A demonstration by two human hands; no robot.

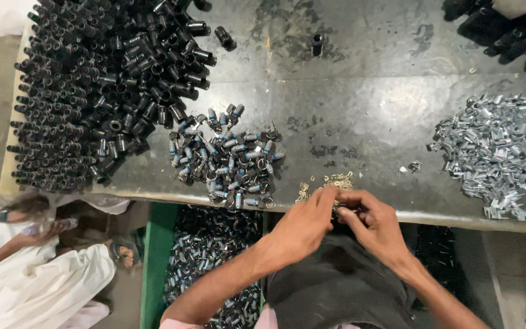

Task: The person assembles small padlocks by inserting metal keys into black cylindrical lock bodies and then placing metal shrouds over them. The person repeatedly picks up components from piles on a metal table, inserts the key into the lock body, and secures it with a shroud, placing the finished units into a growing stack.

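At lower centre of the frame, our left hand [302,226] and right hand [374,224] pinch a small metal part [340,209] together, mid-assembly by our judgement; next calls for seating it squarely, brass bits [339,180] just above.

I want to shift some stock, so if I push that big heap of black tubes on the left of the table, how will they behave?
The black tubes look round and smooth, so pushed ones would probably roll; two strays already lie apart. Loosely heaped, the pile may slump. It reaches the table edge, so some could fall off.
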